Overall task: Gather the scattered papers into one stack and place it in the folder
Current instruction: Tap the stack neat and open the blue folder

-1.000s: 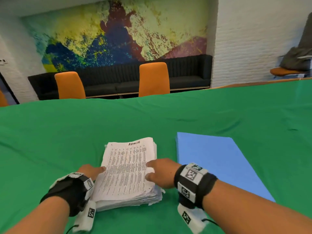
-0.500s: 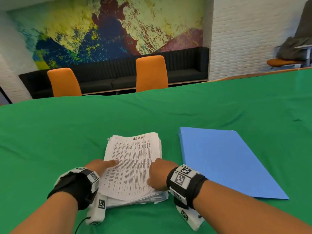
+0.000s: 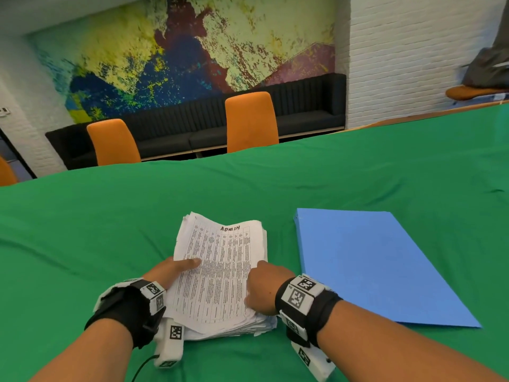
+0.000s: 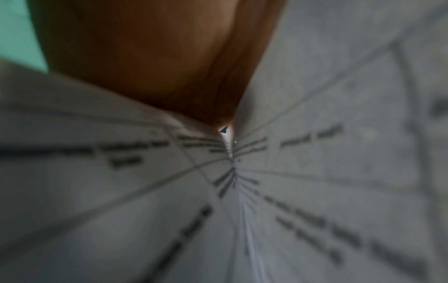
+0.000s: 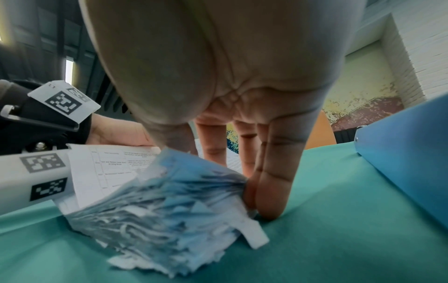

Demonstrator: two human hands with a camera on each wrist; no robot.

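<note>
A thick stack of printed papers (image 3: 220,271), headed "ADMIN", lies on the green cloth in front of me. To its right lies the blue folder (image 3: 371,266), closed and flat. My left hand (image 3: 176,268) holds the stack's left edge, with the thumb lying across the top sheet and the fingers hidden under the paper. The left wrist view shows only blurred sheets (image 4: 339,172) pressed close round the palm. My right hand (image 5: 261,187) stands at the stack's right edge. Its straight fingers point down to the cloth and press against the ragged paper edges (image 5: 169,210).
The green cloth (image 3: 110,230) covers the whole table, with wide room to the left and beyond the papers. Two orange chairs (image 3: 250,119) and a dark bench stand behind the far edge. The folder's long edge (image 5: 400,153) runs close beside my right hand.
My left thumb has slid from the stack's left edge onto the top sheet. My right hand has drawn back to the right edge, fingers turned down. The stack has stayed in place.
</note>
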